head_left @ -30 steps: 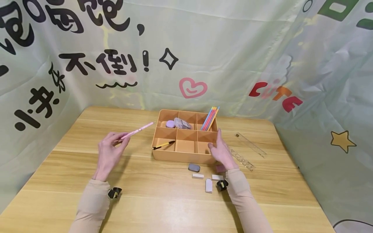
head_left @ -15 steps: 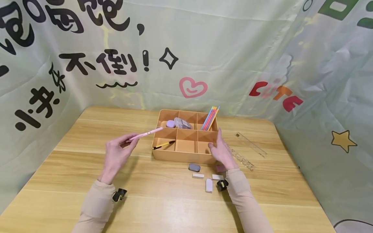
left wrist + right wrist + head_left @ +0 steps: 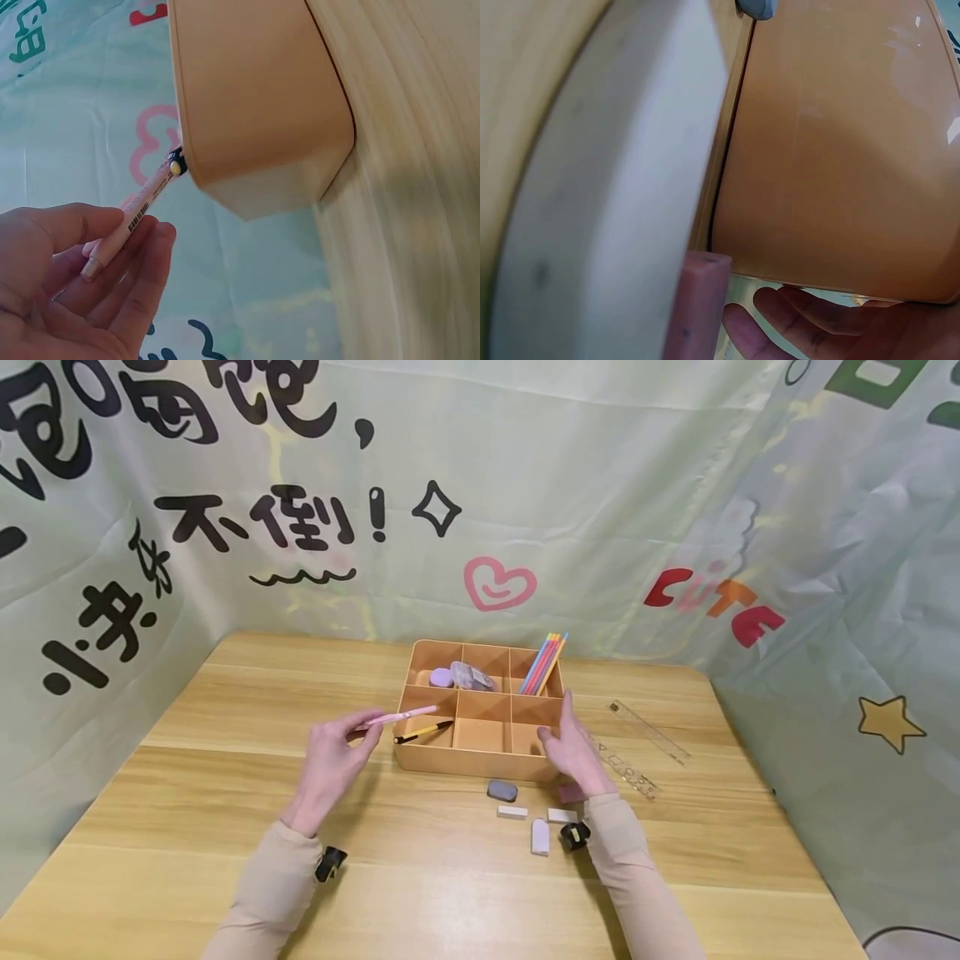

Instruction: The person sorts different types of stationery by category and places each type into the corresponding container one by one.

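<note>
Between the thumb and fingers of my left hand (image 3: 335, 768) is a pink pen (image 3: 405, 715), also seen in the left wrist view as a pink pen (image 3: 142, 199) with a barcode. Its far end reaches over the front-left compartment of an orange-tan divided organizer box (image 3: 480, 766). Below it, a yellow and black pen (image 3: 423, 732) lies slanted in that compartment. My right hand (image 3: 579, 756) holds the box's right end, fingers along the outer side and thumb over the front-right compartment. In the right wrist view, fingers (image 3: 802, 319) curl by the box wall.
Colored pencils (image 3: 543, 664) lean in the back-right compartment; a purple round item (image 3: 441, 677) and clear plastic case (image 3: 472, 677) sit farther left. Before the box lie a grey eraser (image 3: 502, 790) and several pale blocks, one a white eraser (image 3: 540, 837). Clear rulers (image 3: 648, 732) lie right.
My left hand has moved right with the pink pen, bringing its far end from left of the box to over the front-left compartment. My right hand stays at the box's right end.
</note>
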A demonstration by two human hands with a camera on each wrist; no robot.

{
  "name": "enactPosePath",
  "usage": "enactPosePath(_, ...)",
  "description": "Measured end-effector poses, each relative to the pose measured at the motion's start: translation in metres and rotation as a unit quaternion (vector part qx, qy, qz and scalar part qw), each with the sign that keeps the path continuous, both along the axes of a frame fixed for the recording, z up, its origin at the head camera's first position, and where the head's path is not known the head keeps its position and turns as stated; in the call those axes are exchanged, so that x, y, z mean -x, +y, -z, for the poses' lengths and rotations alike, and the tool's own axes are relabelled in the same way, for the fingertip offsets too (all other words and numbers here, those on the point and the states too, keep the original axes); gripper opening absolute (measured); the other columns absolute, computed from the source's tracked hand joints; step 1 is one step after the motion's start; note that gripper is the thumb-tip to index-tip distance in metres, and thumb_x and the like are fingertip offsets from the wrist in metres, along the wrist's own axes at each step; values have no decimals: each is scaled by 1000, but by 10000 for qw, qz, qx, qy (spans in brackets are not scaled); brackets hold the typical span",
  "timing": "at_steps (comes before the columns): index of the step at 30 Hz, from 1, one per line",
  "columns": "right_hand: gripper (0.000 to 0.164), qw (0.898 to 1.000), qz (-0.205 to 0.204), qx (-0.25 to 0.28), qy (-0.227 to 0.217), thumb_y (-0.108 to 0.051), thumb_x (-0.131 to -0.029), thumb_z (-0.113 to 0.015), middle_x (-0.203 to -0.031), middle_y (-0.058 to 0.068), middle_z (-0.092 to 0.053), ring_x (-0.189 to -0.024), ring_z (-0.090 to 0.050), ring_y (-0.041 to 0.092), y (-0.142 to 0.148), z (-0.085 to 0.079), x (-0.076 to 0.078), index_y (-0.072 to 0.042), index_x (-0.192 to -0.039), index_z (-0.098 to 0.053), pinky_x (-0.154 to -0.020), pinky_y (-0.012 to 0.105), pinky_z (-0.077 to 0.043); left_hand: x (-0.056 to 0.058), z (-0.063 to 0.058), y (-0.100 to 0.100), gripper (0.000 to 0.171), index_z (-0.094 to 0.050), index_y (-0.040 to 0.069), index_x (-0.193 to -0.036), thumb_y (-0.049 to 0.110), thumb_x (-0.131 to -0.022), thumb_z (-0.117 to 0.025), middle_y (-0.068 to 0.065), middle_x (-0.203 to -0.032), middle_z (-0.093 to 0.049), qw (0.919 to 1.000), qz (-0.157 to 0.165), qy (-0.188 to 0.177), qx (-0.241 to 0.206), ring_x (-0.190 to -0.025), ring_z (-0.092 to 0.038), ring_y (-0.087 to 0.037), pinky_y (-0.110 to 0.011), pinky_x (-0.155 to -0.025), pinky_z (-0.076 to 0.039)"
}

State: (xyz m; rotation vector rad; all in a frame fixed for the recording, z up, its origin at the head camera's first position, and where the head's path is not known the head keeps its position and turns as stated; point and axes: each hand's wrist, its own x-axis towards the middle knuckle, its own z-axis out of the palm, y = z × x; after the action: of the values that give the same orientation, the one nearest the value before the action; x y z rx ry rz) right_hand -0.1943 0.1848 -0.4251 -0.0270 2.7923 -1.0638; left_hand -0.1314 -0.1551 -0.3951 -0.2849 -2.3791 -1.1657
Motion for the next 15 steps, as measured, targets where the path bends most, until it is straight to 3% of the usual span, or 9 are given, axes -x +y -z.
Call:
enactPosePath(2, 90, 10000, -5, -35, 21, -27, -104, -47, -167, 27, -7, -152, -19, 47, 0, 0, 0, -11, -158, 22, -127, 54, -15, 2, 1, 3, 19, -76, -6, -106, -3, -88, -71, -24, -97, -77, 9998, -19, -134, 117, -85, -76, -36, -45, -72, -62)
enactPosePath(5, 90, 10000, 2, -54, 28, -27, -104, -47, -167, 28, -8, -151, -21, 47, 0, 0, 0, -11, -158, 22, -127, 55, -17, 4, 1, 8, 21, -75, -5, -109, -1, -89, -71, -24, -100, -76, 9990, 27, -403, 185, -73, -72, -29, -34, -58, -56)
enactPosePath(8, 90, 10000, 0, -42, 25, -27, -104, -47, -166, 28, -8, -152, -21, 47, -1, -1, -1, -10, -158, 22, -127, 55, -17, 7, 2, 11, 24, -73, -5, -113, 2, -91, -69, -25, -105, -75, 9972, 123, -704, 197, -51, -51, -13, -23, -46, -41)
enactPosePath(11, 89, 10000, 4, -33, 37, -28, -104, -47, -167, 27, -7, -153, -19, 46, -1, -1, -1, -10, -159, 21, -127, 54, -16, 9, 3, 13, 25, -72, -5, -116, 4, -93, -66, -26, -109, -74, 9951, 182, -945, 215, -43, -26, -5, -18, -39, -25)
enactPosePath(15, 89, 10000, 5, -60, 62, -28, -104, -47, -167, 26, -6, -153, -18, 46, -1, -1, 0, -9, -159, 20, -127, 54, -16, 11, 4, 15, 26, -71, -3, -119, 6, -95, -65, -26, -111, -74, 9935, 148, -1096, 283, -39, -22, -3, -17, -35, -20)
